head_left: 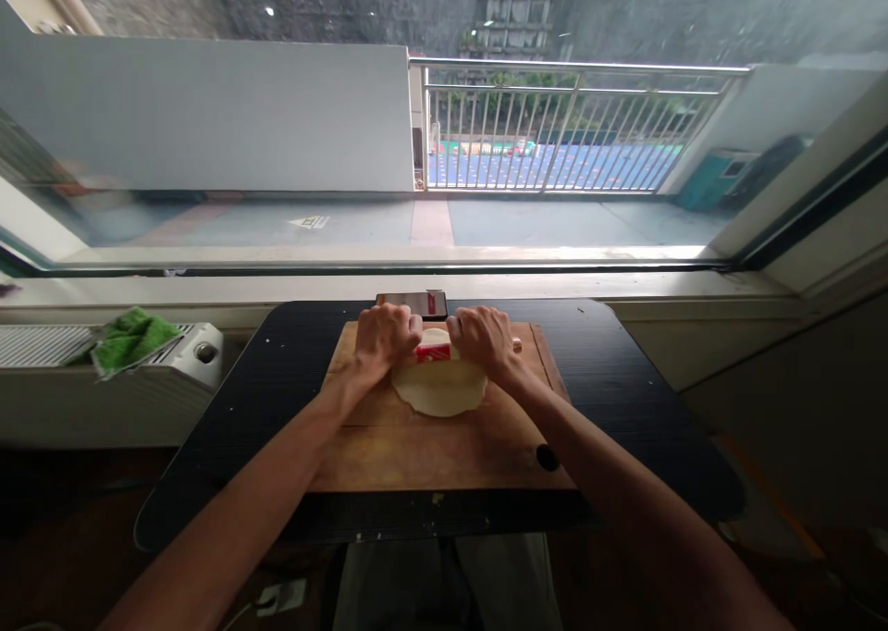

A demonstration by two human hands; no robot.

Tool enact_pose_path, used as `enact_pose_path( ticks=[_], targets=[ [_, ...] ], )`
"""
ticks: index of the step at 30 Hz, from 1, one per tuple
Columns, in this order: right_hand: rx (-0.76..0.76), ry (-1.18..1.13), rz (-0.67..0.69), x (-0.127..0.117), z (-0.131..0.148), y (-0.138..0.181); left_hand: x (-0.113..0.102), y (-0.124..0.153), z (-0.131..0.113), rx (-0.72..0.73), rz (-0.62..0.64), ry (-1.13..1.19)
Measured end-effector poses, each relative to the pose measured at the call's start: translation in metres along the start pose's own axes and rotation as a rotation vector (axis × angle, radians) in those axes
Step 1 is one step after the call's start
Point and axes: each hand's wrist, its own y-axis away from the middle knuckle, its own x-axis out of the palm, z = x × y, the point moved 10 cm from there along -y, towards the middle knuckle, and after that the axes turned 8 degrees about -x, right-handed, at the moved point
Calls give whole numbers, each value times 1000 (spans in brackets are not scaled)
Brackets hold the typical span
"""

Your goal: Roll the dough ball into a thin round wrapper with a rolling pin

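A flat round of pale dough [438,392] lies on a wooden cutting board [444,446] on a black table [624,381]. Across the dough's far edge lies a roller [435,344] with a white and red wrap. My left hand [384,335] is closed over its left end. My right hand [486,337] is closed over its right end, where a bit of wooden handle sticks out. Both hands press the roller down on the dough.
A dark phone [412,303] lies at the table's far edge just beyond my hands. A green cloth [130,340] rests on a white radiator [104,381] to the left. A large window [444,150] runs behind the table.
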Motion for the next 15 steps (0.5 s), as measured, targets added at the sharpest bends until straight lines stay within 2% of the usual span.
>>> enact_pose_path(
  ticks=[3, 6, 10, 13, 15],
  targets=[
    [26, -6, -19, 1, -4, -16, -7, -23, 4, -37, -75, 24],
    [30, -15, 26, 9, -5, -21, -10, -31, 11, -84, -137, 58],
    [-94, -3, -38, 11, 4, -7, -12, -20, 12, -80, -162, 76],
    [-110, -22, -117, 14, 5, 17, -12, -4, 3, -13, -155, 70],
    [-115, -67, -137, 17, 6, 35, -6, 9, -2, 29, -104, 72]
  ],
)
